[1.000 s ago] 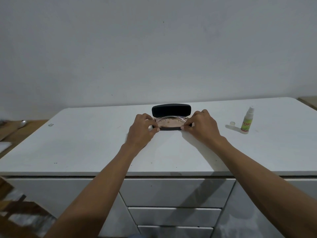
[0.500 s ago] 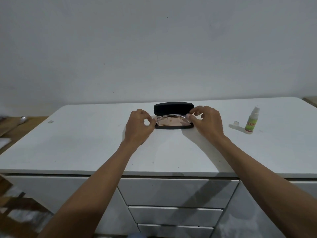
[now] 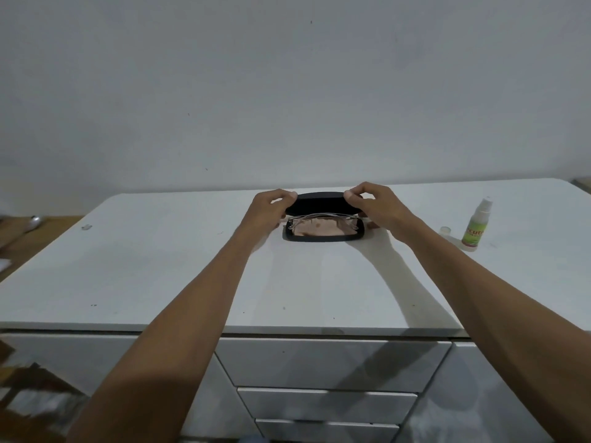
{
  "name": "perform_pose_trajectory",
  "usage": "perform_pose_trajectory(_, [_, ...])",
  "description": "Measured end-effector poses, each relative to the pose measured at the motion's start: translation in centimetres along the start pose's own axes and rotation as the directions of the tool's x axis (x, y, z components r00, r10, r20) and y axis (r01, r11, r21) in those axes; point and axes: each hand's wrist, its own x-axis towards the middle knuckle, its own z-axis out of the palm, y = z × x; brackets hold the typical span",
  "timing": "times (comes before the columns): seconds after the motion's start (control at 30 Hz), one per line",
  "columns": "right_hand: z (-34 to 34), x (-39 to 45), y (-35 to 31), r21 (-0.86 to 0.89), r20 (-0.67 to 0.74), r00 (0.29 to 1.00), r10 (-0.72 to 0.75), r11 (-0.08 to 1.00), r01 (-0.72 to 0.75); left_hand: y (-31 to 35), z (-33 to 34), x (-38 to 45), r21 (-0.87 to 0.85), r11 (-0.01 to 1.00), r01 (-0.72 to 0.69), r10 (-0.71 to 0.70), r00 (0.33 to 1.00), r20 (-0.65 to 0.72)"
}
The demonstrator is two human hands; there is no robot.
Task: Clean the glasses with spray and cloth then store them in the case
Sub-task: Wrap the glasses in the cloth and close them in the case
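Note:
A black glasses case (image 3: pixel 323 238) lies open at the middle of the white cabinet top (image 3: pixel 160 276). Clear-framed glasses (image 3: pixel 323 219) rest folded inside it on a pinkish cloth (image 3: pixel 319 229). The case lid (image 3: pixel 319 203) stands raised behind them. My left hand (image 3: pixel 271 207) grips the lid's left end with thumb and fingers. My right hand (image 3: pixel 374 203) grips its right end the same way. A small spray bottle (image 3: pixel 476 227) with a green label stands upright at the right.
The bottle's small clear cap (image 3: pixel 445 231) lies just left of the spray bottle. A tiny pale object (image 3: pixel 85 227) sits near the back left corner. Drawers (image 3: pixel 326 366) run below the front edge. A wall rises right behind the cabinet.
Both hands have left the ends of the case base and risen to the lid, taking hold of its two ends. The glasses lie in the case as before.

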Motion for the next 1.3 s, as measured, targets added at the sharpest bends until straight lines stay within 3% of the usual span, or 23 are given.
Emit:
perform_pose_trajectory(0.17, [-1.0, -0.8, 0.4, 0.025, 0.125, 0.992, 0.003, 1.000, -0.006, -0.2, -1.4, -1.0, 0.002, 1.000, -0.016, 0.016, 0.982, 0.189])
perform_pose_trajectory(0.3, [-0.8, -1.8, 1.4, -0.074, 0.117, 0.988, -0.101, 0.991, 0.110, -1.7, -1.6, -1.4, -0.028, 0.996, -0.080, 0.084, 0.978, 0.191])
perform_pose_trajectory(0.5, [-0.5, -3.0, 2.6, -0.166, 0.091, 0.980, -0.175, 0.968, 0.188, -2.8, -1.3, -1.9, -0.127, 0.991, -0.044, 0.066, 0.983, 0.173])
perform_pose_trajectory(0.63, [-0.1, -3.3, 2.8, -0.178, 0.082, 0.979, -0.189, 0.963, 0.201, -3.2, -1.3, -2.1, -0.068, 0.994, -0.086, 0.097, 0.978, 0.187])
perform_pose_trajectory(0.8, [0.4, -3.8, 2.9, -0.198, 0.069, 0.976, -0.209, 0.956, 0.218, -4.0, -0.8, -2.3, 0.166, 0.961, -0.222, 0.198, 0.969, 0.150])
perform_pose_trajectory(0.9, [1.0, -4.0, 2.9, -0.291, 0.066, 0.968, -0.243, 0.923, 0.251, -4.2, 0.1, -2.2, 0.184, 0.953, -0.241, 0.223, 0.968, 0.113])
perform_pose_trajectory(1.07, [1.3, -2.3, 2.3, -0.355, 0.066, 0.967, -0.246, 0.900, 0.253, -3.5, 0.2, -0.8, 0.134, 0.973, -0.191, 0.181, 0.980, 0.081])
perform_pose_trajectory(1.2, [1.5, 0.8, 1.7, -0.348, 0.038, 0.970, -0.240, 0.906, 0.239, -2.4, 0.2, 1.9, -0.057, 0.992, -0.112, 0.117, 0.989, 0.088])
perform_pose_trajectory(1.3, [1.8, 4.0, 1.9, -0.367, 0.028, 0.973, -0.231, 0.903, 0.225, -2.3, 0.4, 4.9, -0.070, 0.994, -0.088, 0.094, 0.992, 0.082])
